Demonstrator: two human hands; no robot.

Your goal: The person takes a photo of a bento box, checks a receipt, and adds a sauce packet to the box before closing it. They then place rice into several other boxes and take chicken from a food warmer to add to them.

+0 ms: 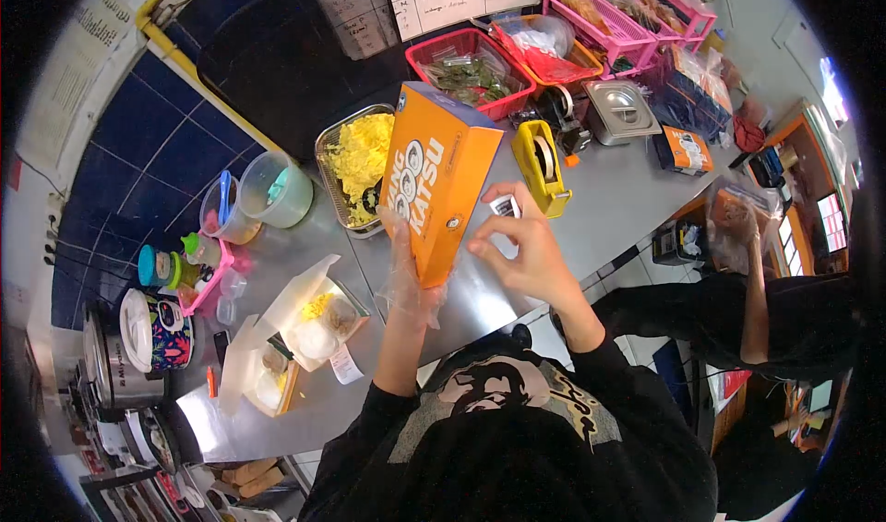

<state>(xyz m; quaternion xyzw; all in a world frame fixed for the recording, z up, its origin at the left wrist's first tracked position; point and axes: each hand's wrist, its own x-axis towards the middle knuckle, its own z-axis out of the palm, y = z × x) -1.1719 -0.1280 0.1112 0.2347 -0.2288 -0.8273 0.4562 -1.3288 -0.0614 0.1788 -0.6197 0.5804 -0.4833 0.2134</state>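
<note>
An orange cardboard box [441, 176] printed with "KATSU" is held tilted above the steel counter [609, 199]. My left hand [406, 268], in a thin clear glove, grips the box along its lower left edge. My right hand [521, 245] is bare and holds a small white sticker [506, 208] against the box's right side. Directly behind the box stands a yellow tape dispenser [543, 164].
A steel tray of yellow food [355, 162] sits behind the box. Two open white food boxes [309, 324] lie at the left. Plastic cups [275, 190], red baskets [471, 70] and pink baskets [609, 14] line the back. Another person's gloved hand [738, 227] holds a bag at the right.
</note>
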